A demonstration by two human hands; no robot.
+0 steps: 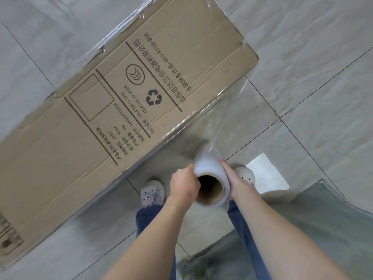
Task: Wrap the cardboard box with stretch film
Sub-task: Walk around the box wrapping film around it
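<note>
1. Around the work: a grey tiled floor [312,57], 1 white sheet [266,174] lying flat just beyond the right foot, and 1 dark mat [323,223] at lower right. 2 light shoes [151,192] stand on the tiles beside the box's long edge.
2. 1 long cardboard box [105,110] lies on the floor, its printed face up, running from lower left to upper right.
3. Clear film [228,110] stretches from the box's near right edge down to 1 stretch film roll [210,174]; more film shows along the box's far edge.
4. The roll's cardboard core is hollow, with nothing seen inside.
5. 2 hands: the left hand [184,183] has its grip curled over the core's rim; the right hand [234,180] presses its fingers flat along the roll's side.
</note>
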